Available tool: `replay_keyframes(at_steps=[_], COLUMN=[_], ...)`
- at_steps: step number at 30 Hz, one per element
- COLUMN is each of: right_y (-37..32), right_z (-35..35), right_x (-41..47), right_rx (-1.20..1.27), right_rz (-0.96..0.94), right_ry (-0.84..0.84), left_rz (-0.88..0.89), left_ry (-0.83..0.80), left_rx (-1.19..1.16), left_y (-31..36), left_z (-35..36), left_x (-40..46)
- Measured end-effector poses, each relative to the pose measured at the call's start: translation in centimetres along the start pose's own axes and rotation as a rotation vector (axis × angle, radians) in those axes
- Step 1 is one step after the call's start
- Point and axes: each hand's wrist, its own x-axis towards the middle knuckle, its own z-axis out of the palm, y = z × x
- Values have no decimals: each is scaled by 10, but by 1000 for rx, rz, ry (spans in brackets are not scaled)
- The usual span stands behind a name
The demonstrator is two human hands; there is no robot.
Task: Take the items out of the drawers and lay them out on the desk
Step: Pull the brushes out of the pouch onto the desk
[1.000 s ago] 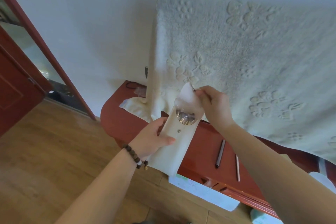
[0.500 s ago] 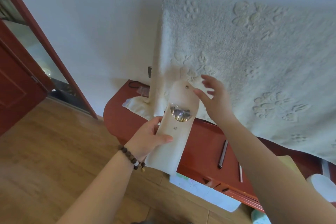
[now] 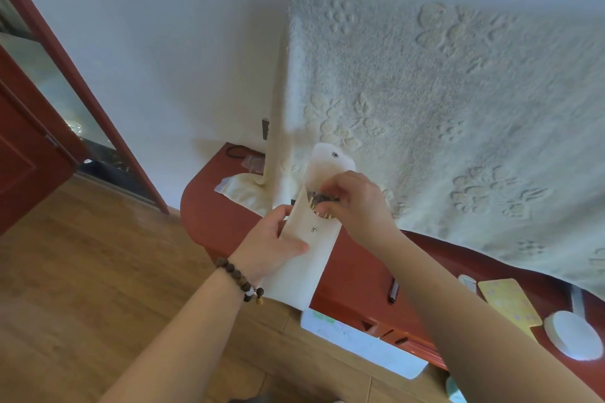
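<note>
I hold a long cream pouch (image 3: 304, 258) with a snap flap upright over the red-brown desk (image 3: 216, 206). My left hand (image 3: 271, 245) grips its middle from the left, thumb on the front. The flap stands open at the top. My right hand (image 3: 357, 203) reaches into the mouth, and its fingertips pinch the gold-tipped brushes (image 3: 319, 203) that stick out there. How much of the brushes lies inside is hidden by the pouch.
On the desk to the right lie a dark pen (image 3: 393, 291), a yellow board (image 3: 509, 304), a white comb (image 3: 466, 281) and a white round pad (image 3: 573, 339). A cream textured blanket (image 3: 442, 114) hangs behind the desk. A white drawer (image 3: 363, 343) stands open below. A red door (image 3: 29, 154) is far left.
The flap went from held shut to fully open. My right hand let go of the flap and moved down into the pouch mouth onto the brushes.
</note>
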Motion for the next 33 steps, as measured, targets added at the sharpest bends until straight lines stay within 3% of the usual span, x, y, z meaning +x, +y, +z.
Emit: replay_keyframes(at_steps=[5, 12, 18, 26, 33], right_y=[-5, 0, 29, 119, 176], right_z=[0, -10, -20, 12, 25], right_x=[7, 36, 49, 0, -29], right_rx=[159, 549, 643, 390, 82], right_rz=[123, 343, 418, 631, 753], right_ry=[-20, 102, 230, -48, -42], left_rz=[-22, -42, -138, -230, -236], left_ry=[39, 100, 177, 257, 238], left_rx=[72, 181, 192, 111, 100], left_y=[-2, -11, -34, -57, -64], left_z=[-5, -12, -30, -34, -9], left_x=[2, 1, -11, -14, -3])
